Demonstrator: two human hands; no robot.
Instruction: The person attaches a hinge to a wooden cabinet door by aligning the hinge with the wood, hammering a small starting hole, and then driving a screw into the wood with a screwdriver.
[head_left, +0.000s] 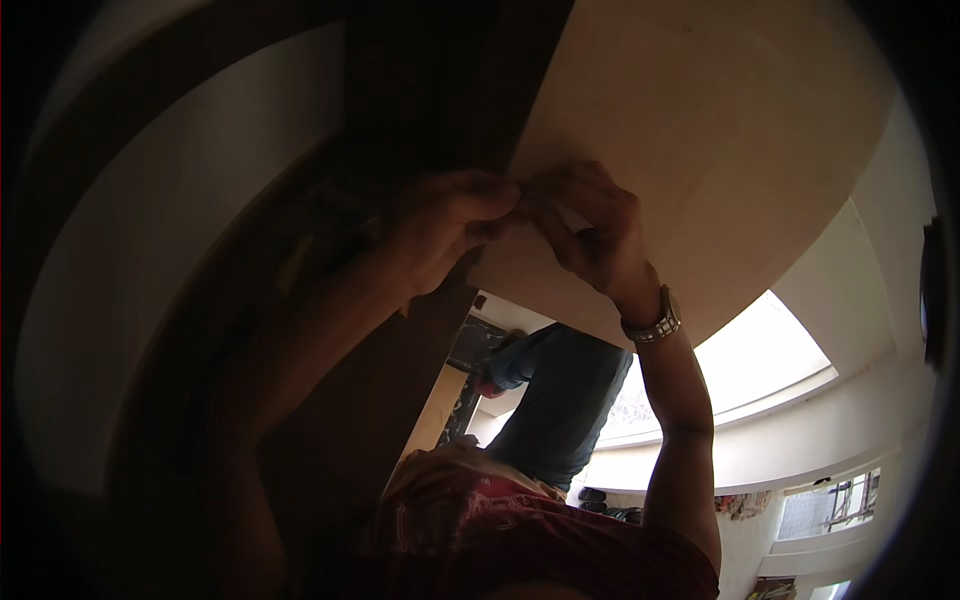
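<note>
My left hand [447,225] and my right hand [597,222] meet in the upper middle of the head view, with their fingertips almost touching. Both are closed in a pinch. Whatever sits between the fingers is too small and dark to make out. Behind my right hand spreads a pale, flat panel [700,130], and the fingertips are close to its left edge. Whether they touch that edge, I cannot tell. A wristwatch [660,322] with a metal band is on my right wrist. My left forearm lies in deep shadow.
To the left, a dark brown surface [350,400] borders the pale panel. A curved-looking light wall [170,260] stands farther left. Below the panel show a leg in blue jeans [560,400] and a bright opening [760,350]. A barred window [835,505] is at the lower right.
</note>
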